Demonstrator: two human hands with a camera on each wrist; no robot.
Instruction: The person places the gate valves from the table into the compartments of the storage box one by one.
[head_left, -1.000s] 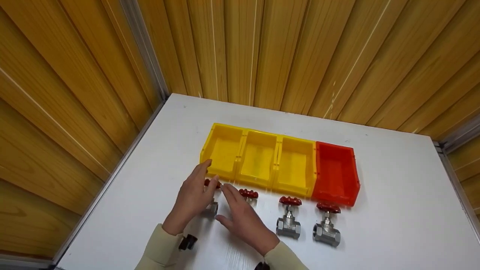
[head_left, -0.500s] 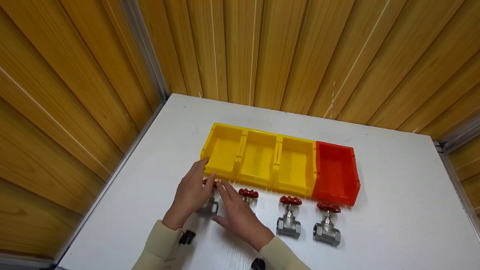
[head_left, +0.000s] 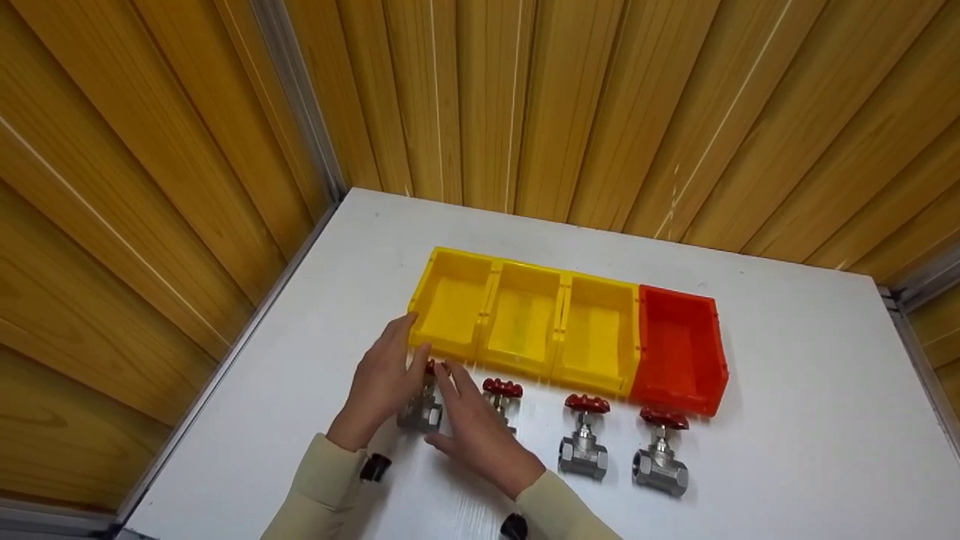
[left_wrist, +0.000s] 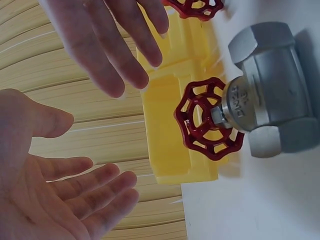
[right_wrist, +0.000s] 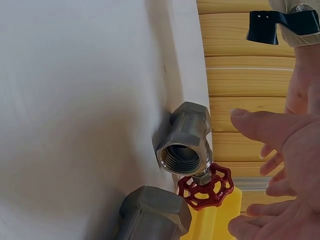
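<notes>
My left hand point(head_left: 379, 382) and right hand point(head_left: 480, 427) hover over the leftmost steel valve point(head_left: 420, 416), fingers extended and nothing held. Between and below the hands shows its red handwheel point(left_wrist: 207, 117), with the fingertips apart from it in the left wrist view. There the left hand point(left_wrist: 65, 190) turns its palm up at lower left, and the right hand point(left_wrist: 112, 37) reaches down from the top. The right hand partly covers a second valve point(head_left: 502, 388) in the head view. In the right wrist view the right hand point(right_wrist: 300, 155) has its thumb stretched out, beside the leftmost valve point(right_wrist: 185, 135).
Two more red-wheeled valves, a third point(head_left: 583, 450) and a fourth point(head_left: 660, 466), lie to the right. Behind the row stand three joined yellow bins point(head_left: 480, 349) and a red bin point(head_left: 721, 352). Wood-patterned walls point(head_left: 570, 112) border the white table point(head_left: 795, 420).
Both hands have drifted slightly left and toward the body, baring more of the leftmost valve. The head view has shifted a little; the bins and valves stay in place.
</notes>
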